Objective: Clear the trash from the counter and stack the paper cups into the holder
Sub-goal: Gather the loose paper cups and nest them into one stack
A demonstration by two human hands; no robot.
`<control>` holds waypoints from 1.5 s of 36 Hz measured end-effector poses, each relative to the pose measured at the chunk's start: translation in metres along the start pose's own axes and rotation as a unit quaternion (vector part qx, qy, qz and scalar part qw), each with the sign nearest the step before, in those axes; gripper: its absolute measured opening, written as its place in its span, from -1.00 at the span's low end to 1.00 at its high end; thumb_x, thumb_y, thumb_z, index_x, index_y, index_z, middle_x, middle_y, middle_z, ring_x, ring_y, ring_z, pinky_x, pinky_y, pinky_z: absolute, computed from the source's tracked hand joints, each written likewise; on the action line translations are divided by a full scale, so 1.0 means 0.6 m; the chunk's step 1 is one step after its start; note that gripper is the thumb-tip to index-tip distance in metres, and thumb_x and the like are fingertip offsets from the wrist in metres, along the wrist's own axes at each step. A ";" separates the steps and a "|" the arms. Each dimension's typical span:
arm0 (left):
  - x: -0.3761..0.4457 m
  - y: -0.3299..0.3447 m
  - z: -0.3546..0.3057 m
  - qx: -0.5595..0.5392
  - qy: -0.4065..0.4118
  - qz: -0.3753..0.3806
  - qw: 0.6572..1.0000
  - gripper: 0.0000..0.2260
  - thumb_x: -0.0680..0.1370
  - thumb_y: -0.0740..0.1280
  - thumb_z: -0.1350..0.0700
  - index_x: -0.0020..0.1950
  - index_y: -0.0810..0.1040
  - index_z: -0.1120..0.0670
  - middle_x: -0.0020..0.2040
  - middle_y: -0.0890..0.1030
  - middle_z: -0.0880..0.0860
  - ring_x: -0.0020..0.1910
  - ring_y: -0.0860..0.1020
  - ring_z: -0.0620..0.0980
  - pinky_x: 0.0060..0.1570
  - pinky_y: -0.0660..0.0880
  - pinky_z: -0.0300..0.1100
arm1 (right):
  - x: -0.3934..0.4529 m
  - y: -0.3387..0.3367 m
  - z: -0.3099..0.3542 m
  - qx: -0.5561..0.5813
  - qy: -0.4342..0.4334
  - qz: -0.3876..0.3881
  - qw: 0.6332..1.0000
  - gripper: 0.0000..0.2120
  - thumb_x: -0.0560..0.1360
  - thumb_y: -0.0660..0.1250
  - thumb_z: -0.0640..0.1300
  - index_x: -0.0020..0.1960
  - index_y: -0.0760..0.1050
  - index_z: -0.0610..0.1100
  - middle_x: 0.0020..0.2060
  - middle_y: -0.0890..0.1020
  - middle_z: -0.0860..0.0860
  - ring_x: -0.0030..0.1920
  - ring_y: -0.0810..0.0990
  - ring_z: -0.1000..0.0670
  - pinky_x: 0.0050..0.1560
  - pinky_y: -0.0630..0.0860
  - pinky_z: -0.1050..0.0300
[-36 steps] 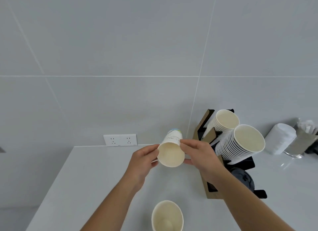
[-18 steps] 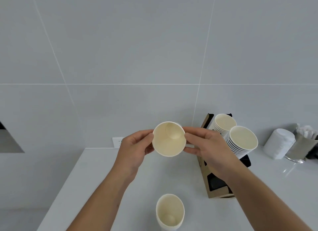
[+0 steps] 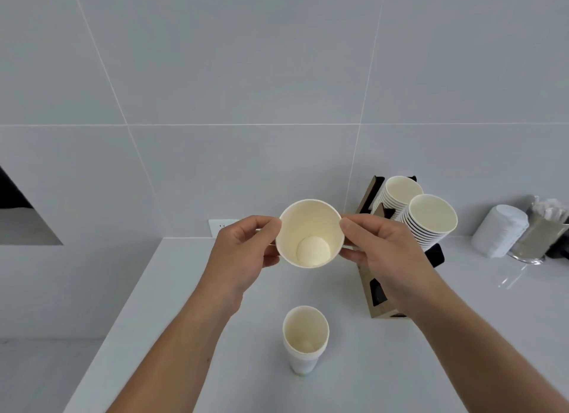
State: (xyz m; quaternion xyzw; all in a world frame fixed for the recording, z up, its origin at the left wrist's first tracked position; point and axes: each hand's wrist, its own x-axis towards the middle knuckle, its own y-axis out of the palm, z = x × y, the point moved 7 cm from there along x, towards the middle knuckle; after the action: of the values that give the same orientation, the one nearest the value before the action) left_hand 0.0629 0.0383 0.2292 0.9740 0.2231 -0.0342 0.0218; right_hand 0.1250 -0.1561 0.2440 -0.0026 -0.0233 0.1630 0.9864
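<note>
A dark rectangular recess [image 3: 18, 215] opens in the grey tiled wall [image 3: 246, 73] at far left, above the pale grey counter [image 3: 172, 305] that runs off to the right. A white wall socket [image 3: 219, 226] shows just behind the left hand [image 3: 243, 255], which pinches the left side of a cream-lined white paper cup [image 3: 309, 234] between thumb and fingers. The cup is held in the air above the counter, its open mouth tipped toward the camera so the round base shows inside. The right hand [image 3: 385, 258] closes on the cup's opposite side, thumb at the rim and fingers at the wall below it. Below the held cup, between the two forearms, a small stack of matching white paper cups [image 3: 305, 338] stands upright on the counter, apart from both hands. The right hand and wrist hide part of the brown-and-black cardboard cup holder [image 3: 374, 289], which stands on the counter just right of centre. Two slanted stacks of cream-lined paper cups [image 3: 429, 221] rest in its upper slots, mouths facing the camera. Further right, well apart from the holder, a white ribbed stack of lids [image 3: 500, 238] leans beside a shiny metal canister [image 3: 537, 243] holding white wrapped items, too blurred to identify.
</note>
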 end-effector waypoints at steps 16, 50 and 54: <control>-0.025 -0.011 0.094 0.040 -0.073 -0.010 0.996 -0.86 0.52 0.42 0.11 -0.17 0.73 0.14 -0.17 0.73 0.10 -0.31 0.65 -0.03 -0.11 0.66 -0.08 | -0.034 -0.004 -0.119 0.010 0.126 -0.010 0.992 -0.81 0.58 0.29 -0.20 0.01 0.69 -0.11 -0.08 0.74 -0.06 0.00 0.70 -0.04 -0.01 0.65 0.12; -0.012 -0.014 0.330 0.092 -0.179 -0.061 0.978 -0.90 0.45 0.49 0.19 -0.21 0.68 0.22 -0.36 0.61 0.07 -0.42 0.52 -0.03 -0.27 0.58 -0.18 | -0.026 -0.015 -0.333 -0.206 0.212 0.024 0.955 -0.84 0.51 0.35 -0.17 -0.15 0.66 0.04 -0.17 0.72 0.09 -0.08 0.66 0.04 -0.07 0.59 0.17; -0.014 -0.018 0.345 0.077 -0.183 -0.079 0.977 -0.91 0.44 0.51 0.14 -0.18 0.69 0.16 -0.33 0.61 0.08 -0.34 0.56 -0.01 -0.21 0.61 -0.13 | -0.029 -0.013 -0.350 -0.187 0.210 0.023 0.960 -0.82 0.51 0.34 -0.16 -0.16 0.66 0.08 -0.17 0.72 0.12 -0.06 0.67 0.04 0.09 0.63 -0.01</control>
State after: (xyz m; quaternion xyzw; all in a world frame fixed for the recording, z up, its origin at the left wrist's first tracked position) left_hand 0.0390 0.0327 0.0233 0.9294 0.2880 -0.2303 -0.0153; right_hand 0.1210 -0.1687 0.0336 -0.2213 0.1539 0.1739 0.9472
